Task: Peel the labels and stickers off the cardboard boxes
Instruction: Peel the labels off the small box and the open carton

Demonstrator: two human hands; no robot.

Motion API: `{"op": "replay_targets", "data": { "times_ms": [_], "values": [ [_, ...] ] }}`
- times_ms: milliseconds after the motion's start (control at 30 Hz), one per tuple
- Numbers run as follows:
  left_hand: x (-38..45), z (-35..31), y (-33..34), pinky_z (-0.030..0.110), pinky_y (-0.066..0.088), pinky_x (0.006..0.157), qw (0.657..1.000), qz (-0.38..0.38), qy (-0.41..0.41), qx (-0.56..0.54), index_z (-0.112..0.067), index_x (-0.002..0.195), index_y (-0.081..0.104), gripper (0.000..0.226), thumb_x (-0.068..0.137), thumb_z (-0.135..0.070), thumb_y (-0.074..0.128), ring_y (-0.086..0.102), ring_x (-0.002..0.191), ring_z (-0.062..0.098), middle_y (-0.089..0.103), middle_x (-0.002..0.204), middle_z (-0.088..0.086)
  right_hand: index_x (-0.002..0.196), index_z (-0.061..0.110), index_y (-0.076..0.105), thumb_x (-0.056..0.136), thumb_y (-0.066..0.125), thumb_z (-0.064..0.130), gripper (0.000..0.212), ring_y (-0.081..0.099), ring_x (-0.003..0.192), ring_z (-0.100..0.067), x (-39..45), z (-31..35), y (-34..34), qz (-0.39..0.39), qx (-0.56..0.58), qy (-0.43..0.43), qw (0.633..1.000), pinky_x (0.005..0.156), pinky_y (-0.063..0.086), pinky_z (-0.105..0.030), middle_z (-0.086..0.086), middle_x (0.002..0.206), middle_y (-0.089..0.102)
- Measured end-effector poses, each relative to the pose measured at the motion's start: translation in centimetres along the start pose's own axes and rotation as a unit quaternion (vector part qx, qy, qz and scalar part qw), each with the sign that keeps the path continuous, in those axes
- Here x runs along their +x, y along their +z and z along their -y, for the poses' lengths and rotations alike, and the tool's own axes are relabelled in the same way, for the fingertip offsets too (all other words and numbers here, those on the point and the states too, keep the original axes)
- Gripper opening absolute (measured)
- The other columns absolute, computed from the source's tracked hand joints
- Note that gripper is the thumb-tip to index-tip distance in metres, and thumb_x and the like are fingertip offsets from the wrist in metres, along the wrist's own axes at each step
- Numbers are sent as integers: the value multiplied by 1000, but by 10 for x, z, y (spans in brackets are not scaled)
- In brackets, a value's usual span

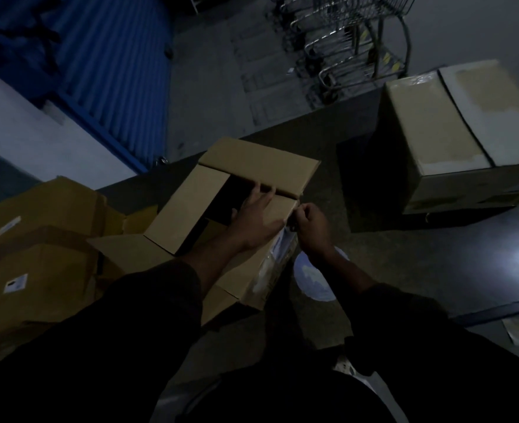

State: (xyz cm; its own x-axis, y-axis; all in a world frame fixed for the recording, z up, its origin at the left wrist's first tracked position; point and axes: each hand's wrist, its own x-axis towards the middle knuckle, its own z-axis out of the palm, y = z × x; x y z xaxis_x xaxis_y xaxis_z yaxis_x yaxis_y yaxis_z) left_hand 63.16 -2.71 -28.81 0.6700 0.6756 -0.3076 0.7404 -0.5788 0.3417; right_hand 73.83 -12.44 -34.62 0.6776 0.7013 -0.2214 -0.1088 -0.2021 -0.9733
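Observation:
An open cardboard box point(191, 206) stands in front of me with its flaps spread out. My left hand point(256, 219) lies flat on the box's right flap, fingers spread, pressing it down. A white label point(279, 244) with clear tape is stuck on the box's right side wall, just below the flap's edge. My right hand point(308, 224) pinches at the top corner of that label, fingers closed together. What sits between the fingertips is hidden in the dim light.
Several yellowish boxes point(38, 261) with small white stickers are stacked at the left. A large closed box point(453, 132) stands at the right. A metal cart point(358, 41) is at the back, a blue shutter point(105, 71) at the left. A white round thing point(313, 279) lies on the floor.

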Motion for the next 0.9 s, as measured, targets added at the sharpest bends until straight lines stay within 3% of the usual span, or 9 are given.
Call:
{"op": "replay_targets", "data": {
  "times_ms": [67,200,300,433,500,567,700,800,900],
  "values": [
    [-4,-2,4,66,15,114,1000,14,0,-5,-34,157,5,91,88,-55,60,9,151,24,-17,164,-7,72,14,52,95,48,23,25,58,70,-30,-5,-5,1,-8,-26,-40,999,64,43,-41,-15,76,61],
    [-10,-4,12,68,11,113,999,7,8,-34,-32,157,0,87,93,-50,56,11,151,26,-7,165,-4,74,15,49,91,43,28,22,49,69,-16,-11,-12,5,-23,-63,-90,994,62,32,-31,-5,77,55],
    [-10,-2,10,67,13,113,998,5,19,-53,-32,157,3,82,95,-49,54,12,151,26,-8,165,-5,72,23,46,95,48,20,22,49,73,-17,-11,-13,3,-28,-65,-105,992,66,37,-35,-4,80,53],
    [-6,5,10,64,15,115,998,12,12,-60,-37,156,2,88,90,-57,56,11,151,24,-7,165,-7,85,12,55,93,51,20,12,61,84,-29,-10,-17,1,-27,8,-46,999,77,51,-52,-12,89,62],
    [-7,5,11,62,15,116,998,10,8,-64,-39,156,2,87,91,-53,58,11,151,23,-5,165,-8,101,11,57,96,57,16,7,65,92,-29,-12,-16,-3,-28,87,23,996,83,56,-48,-13,99,64],
    [-8,1,10,60,16,117,998,7,7,-55,-35,157,3,86,93,-49,59,11,151,23,-4,165,-7,112,8,59,96,61,12,17,68,94,-24,-11,-14,-7,-28,148,67,986,81,58,-36,-11,102,67],
    [-9,3,10,58,19,117,998,9,15,-61,-35,157,2,86,93,-48,59,10,151,22,-4,165,-6,89,14,67,89,69,6,8,67,80,-19,-6,-1,-10,-44,197,79,976,68,54,-26,-8,84,70],
    [-8,6,10,58,18,117,998,11,16,-63,-39,156,1,87,91,-53,58,10,151,22,-4,165,-7,90,13,64,89,68,2,12,66,75,-17,-4,3,-8,-33,197,77,977,63,54,-21,-9,82,69],
    [-7,5,10,65,10,116,998,16,16,-59,-41,155,-1,83,94,-53,53,11,151,24,-7,165,-8,93,15,62,89,68,5,13,69,82,-21,-3,1,-7,-30,175,54,983,70,57,-29,-12,90,70]
  ]
}}
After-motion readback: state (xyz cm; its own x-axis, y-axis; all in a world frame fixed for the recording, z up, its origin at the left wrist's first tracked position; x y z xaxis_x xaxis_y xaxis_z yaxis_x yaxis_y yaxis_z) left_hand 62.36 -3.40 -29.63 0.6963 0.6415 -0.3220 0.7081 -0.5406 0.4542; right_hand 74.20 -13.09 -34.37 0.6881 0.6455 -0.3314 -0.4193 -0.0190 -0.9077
